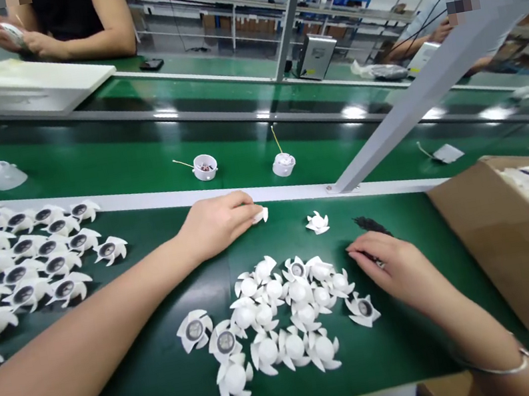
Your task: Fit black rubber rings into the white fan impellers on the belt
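My left hand (221, 224) is closed on a small white fan impeller (261, 215), mostly covered by the fingers, near the white rail. My right hand (392, 264) is over the green worktop, thumb and fingers pinched together; whatever is between them cannot be made out. Just beyond it lies a small heap of thin black pieces (372, 226). One white impeller (318, 222) sits alone between the hands. Below is a loose cluster of white impellers (294, 347), most with the domed side up and a few showing dark round centres.
Rows of impellers (18, 274) with dark centres cover the left side. A cardboard box (495, 240) full of white parts stands at right. White round housings with yellow wires, like this one (284, 164), rest on the green belt behind the rail. A slanted post (397, 111) rises there. A co-worker (78, 26) sits opposite.
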Action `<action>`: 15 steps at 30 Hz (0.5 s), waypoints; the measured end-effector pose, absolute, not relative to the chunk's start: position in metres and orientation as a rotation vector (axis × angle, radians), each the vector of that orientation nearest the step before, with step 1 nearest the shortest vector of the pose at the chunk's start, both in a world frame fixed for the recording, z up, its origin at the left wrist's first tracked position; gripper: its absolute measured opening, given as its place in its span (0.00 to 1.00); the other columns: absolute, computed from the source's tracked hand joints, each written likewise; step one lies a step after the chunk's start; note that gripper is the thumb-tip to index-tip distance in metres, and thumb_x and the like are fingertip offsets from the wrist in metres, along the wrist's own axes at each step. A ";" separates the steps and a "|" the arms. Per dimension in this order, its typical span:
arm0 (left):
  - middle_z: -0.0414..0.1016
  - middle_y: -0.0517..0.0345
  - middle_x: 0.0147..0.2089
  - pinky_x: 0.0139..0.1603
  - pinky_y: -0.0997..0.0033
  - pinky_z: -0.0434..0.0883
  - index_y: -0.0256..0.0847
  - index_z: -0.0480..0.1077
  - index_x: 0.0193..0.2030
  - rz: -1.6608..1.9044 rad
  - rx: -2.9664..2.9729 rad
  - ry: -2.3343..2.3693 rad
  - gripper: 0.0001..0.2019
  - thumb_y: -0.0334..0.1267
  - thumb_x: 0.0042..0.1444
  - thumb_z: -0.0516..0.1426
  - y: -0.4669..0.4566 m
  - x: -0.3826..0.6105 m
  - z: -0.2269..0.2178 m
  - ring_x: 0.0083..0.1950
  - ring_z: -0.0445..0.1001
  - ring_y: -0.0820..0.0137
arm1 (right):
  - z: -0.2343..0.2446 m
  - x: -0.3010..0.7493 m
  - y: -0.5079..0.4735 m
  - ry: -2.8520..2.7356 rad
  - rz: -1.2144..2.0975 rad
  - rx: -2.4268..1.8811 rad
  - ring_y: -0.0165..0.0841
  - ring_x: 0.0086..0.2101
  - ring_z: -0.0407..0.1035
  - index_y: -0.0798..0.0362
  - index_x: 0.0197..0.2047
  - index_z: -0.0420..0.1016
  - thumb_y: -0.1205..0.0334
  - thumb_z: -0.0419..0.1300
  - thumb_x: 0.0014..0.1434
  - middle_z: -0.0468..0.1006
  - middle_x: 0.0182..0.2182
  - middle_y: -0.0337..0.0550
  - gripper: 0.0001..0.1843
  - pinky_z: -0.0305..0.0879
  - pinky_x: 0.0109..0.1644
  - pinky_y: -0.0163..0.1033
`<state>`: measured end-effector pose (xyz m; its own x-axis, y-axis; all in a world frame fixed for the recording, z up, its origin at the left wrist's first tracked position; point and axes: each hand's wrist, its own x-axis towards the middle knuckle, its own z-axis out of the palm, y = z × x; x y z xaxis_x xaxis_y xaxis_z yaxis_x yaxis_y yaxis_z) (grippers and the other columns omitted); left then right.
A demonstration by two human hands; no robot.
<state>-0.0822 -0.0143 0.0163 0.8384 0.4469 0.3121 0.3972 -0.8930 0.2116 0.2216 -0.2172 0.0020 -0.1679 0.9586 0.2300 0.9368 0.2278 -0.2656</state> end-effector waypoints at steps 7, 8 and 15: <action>0.73 0.53 0.58 0.51 0.68 0.69 0.47 0.75 0.53 0.568 2.737 0.373 0.15 0.46 0.60 0.59 -0.009 -0.084 -0.002 0.55 0.73 0.64 | 0.011 0.216 -0.203 -2.619 -0.381 -1.717 0.36 0.30 0.72 0.55 0.34 0.76 0.69 0.53 0.65 0.76 0.30 0.46 0.12 0.65 0.33 0.41; 0.73 0.53 0.58 0.52 0.68 0.69 0.47 0.76 0.51 0.585 2.667 0.369 0.14 0.46 0.60 0.60 -0.008 -0.084 -0.002 0.55 0.73 0.65 | 0.013 0.215 -0.198 -2.679 -0.424 -1.722 0.35 0.28 0.70 0.55 0.31 0.74 0.70 0.53 0.63 0.75 0.28 0.45 0.12 0.62 0.31 0.40; 0.78 0.54 0.51 0.51 0.69 0.68 0.43 0.73 0.49 0.555 2.236 0.412 0.17 0.42 0.53 0.65 0.001 -0.082 -0.009 0.49 0.76 0.68 | 0.040 0.188 -0.150 -2.412 0.213 -1.782 0.30 0.26 0.67 0.51 0.34 0.71 0.67 0.54 0.62 0.73 0.29 0.40 0.06 0.61 0.29 0.35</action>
